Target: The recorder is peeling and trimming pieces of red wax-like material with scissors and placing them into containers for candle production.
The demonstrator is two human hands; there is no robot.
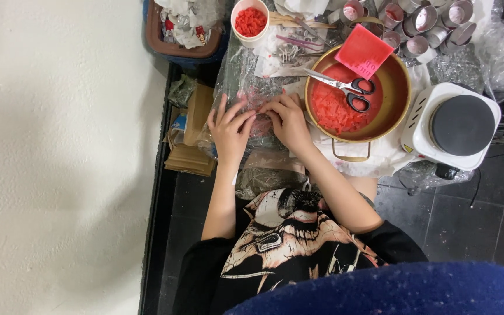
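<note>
Blue cap brim (392, 291) lowest in head view. My left hand (228, 129) and right hand (287, 119) meet, fingers curled, pinching clear plastic wrap (246, 70) between them; grip unclear. Pan (395, 87) with scissors (345, 87) sits just right of right hand.

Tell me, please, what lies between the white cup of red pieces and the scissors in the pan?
In the head view, small metal pieces on clear plastic sheeting lie between the cup and scissors.

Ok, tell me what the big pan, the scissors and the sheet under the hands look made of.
Pan: metal, likely brass or gold-toned, with a dull sheen.
Scissors: shiny steel blades, black handles, probably plastic.
Sheet: thin clear plastic film, crinkled and glinting; the left hand and right hand press on it.
</note>
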